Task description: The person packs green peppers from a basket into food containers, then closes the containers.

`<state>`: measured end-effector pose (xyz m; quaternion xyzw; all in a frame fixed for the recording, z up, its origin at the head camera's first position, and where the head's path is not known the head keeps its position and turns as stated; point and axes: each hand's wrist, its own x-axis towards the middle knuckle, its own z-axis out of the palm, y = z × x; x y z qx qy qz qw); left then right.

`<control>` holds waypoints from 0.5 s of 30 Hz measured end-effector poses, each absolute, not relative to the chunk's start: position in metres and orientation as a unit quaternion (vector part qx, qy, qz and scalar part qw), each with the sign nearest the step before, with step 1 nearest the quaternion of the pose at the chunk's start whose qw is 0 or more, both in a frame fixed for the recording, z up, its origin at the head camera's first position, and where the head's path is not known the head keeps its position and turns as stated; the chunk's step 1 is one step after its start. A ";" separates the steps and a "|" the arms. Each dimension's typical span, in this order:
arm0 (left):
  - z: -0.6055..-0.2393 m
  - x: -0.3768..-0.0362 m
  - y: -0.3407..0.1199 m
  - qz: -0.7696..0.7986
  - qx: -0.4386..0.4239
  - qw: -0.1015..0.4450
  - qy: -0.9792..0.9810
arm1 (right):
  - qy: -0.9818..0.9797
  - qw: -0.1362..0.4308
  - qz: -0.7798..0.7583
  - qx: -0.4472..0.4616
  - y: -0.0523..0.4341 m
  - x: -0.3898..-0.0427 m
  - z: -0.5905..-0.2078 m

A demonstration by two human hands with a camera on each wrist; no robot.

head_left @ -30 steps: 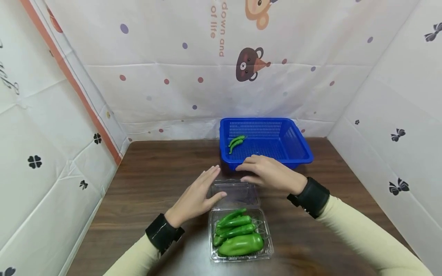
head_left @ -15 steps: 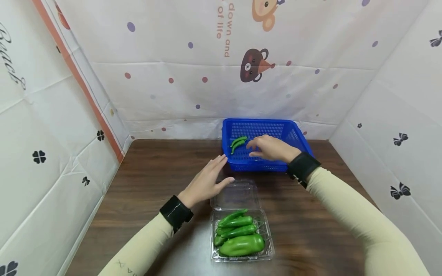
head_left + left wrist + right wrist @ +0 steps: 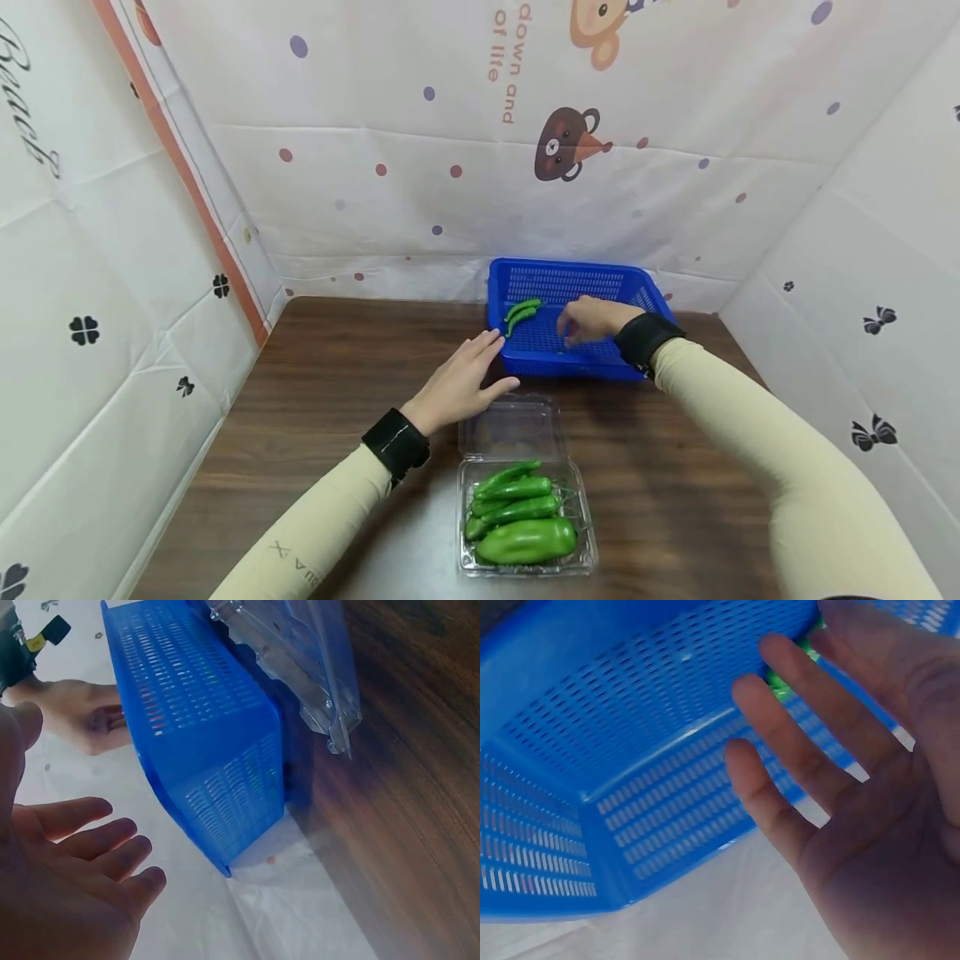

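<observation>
Since the earlier frames the right hand (image 3: 592,319) has left the clamshell lid and gone forward over the near rim of the basket (image 3: 637,287), where it now hangs above the mesh floor with its fingers (image 3: 795,735) loose and parted, holding nothing. Its own wrist view looks past those fingers into the blue lattice, with a speck of green showing between two of them. Two thin chillies (image 3: 521,312) lie together in the basket's left part, near the fingertips but apart from them. The left hand (image 3: 463,381) has slid a little forward too and sits flat and spread on the table (image 3: 322,400), between the basket's near left corner and the open lid (image 3: 512,427), its thumb just beside the lid's edge; whether it touches the plastic cannot be told. In the left wrist view the fingers (image 3: 90,847) are straight and apart, the basket's outer wall just ahead. Nearer the person, the clear tray (image 3: 583,560) of the clamshell (its lid folded back flat toward the basket) holds a heap of green peppers (image 3: 525,537), several slim ones lying above one fat one. Printed sheets wall the table in on three sides.
</observation>
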<state>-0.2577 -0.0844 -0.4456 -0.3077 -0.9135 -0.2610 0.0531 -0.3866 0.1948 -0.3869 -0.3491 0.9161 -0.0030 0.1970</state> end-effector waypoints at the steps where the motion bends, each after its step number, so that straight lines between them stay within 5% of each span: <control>1: -0.447 -0.259 -0.085 -0.259 -0.308 0.051 -0.914 | 0.915 0.211 0.002 -0.344 0.195 -0.389 -0.389; 15: -0.455 -0.268 -0.085 -0.243 -0.326 0.038 -0.913 | 0.886 0.329 0.036 -0.323 0.189 -0.409 -0.402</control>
